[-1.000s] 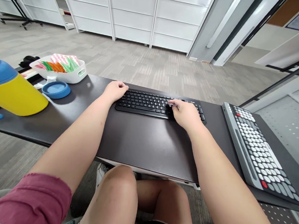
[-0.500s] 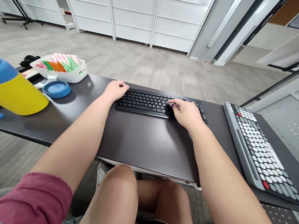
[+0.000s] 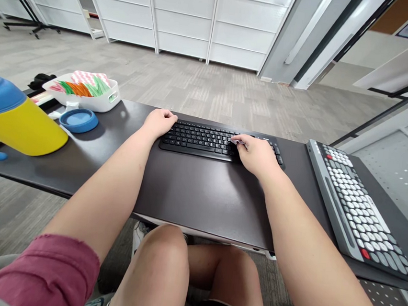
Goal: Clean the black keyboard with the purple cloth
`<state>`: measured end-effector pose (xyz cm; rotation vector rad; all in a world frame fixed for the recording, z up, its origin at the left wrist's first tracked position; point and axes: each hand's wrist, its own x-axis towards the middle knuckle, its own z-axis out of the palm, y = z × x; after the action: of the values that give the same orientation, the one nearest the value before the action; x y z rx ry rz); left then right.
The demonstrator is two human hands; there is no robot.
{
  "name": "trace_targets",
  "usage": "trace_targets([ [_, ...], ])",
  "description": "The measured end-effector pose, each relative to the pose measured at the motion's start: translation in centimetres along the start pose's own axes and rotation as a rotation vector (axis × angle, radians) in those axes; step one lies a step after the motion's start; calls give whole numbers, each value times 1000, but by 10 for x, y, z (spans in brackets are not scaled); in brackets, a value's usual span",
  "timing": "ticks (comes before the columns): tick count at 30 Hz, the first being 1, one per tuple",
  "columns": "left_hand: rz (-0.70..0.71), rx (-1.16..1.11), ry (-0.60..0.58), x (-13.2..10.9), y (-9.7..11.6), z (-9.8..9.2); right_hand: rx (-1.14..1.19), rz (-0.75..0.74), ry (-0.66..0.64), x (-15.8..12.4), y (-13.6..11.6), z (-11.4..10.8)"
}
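Observation:
A black keyboard (image 3: pixel 201 138) lies lengthwise near the far edge of the dark table (image 3: pixel 200 191). At its left end my left hand (image 3: pixel 159 122) is closed, thumb and fingers gripping the corner. My right hand (image 3: pixel 257 154) is over the right part of the keys, fingers pinched together. A bit of pale, crumpled cloth or tissue (image 3: pixel 237 141) shows under those fingertips, pressed on the keys; most of it is hidden by the hand.
A grey keyboard with round white keys (image 3: pixel 367 212) lies at the right. On the left are a yellow and blue bottle (image 3: pixel 23 121), a blue round lid (image 3: pixel 79 120) and a white basket (image 3: pixel 104 102) of colourful strips. White cabinets (image 3: pixel 184 19) stand beyond the table.

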<state>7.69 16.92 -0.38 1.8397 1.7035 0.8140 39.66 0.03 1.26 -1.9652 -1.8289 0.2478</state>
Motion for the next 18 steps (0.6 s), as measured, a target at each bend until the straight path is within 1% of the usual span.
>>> trace_targets([
  [10,-5,-3,-1,-2,2,-1,13,10,-19,-2,-5,-4],
  [18,-5,-4,-2,0,0,0,34,-35,-15,-1,2,1],
])
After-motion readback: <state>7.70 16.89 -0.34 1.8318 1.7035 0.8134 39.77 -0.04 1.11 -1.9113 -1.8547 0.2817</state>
